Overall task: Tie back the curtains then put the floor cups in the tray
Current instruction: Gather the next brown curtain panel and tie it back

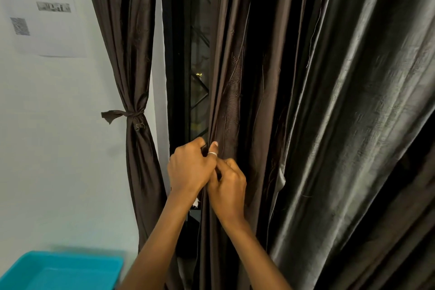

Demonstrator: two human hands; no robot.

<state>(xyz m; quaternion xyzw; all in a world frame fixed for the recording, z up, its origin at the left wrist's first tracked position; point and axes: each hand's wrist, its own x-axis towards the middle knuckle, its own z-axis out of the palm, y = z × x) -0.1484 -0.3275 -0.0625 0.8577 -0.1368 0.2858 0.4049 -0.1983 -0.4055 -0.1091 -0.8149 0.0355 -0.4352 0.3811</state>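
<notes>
Forearms, two, bare: we log both rising from the bottom edge and meeting at the middle of the view.

Item 1, left hand (188,167): back towards us, wrist bent slightly inward, fingers curled round the leading edge of the loose curtain (235,77), gripping it at the hem. A silver ring (212,153) sits on an upright digit between the two hands; we take it for the left thumb but cannot be sure.

Item 2, right hand (229,187): just below and touching the left, knuckles up, fingers folded in and pinching the same gathered edge of cloth.

Item 3, loose curtain: dark brown, faintly patterned, hanging in long vertical folds from top to bottom, untied, covering the right half of the window (199,92). To its right we note paler, shiny grey-brown folds (353,125) slanting towards the lower left.

Item 4, tied curtain (131,54): same brown cloth, left of the window, cinched at mid-height by a knotted brown band (127,114) whose loose end points left.

Item 5, window: black frame with diagonal bars, dark behind.

Item 6, tray (61,275): turquoise, shallow, in the lower left corner, well apart from both hands.

Item 7, wall (58,136): white, with printed sheets (40,7) stuck up at upper left, text blurred
</notes>
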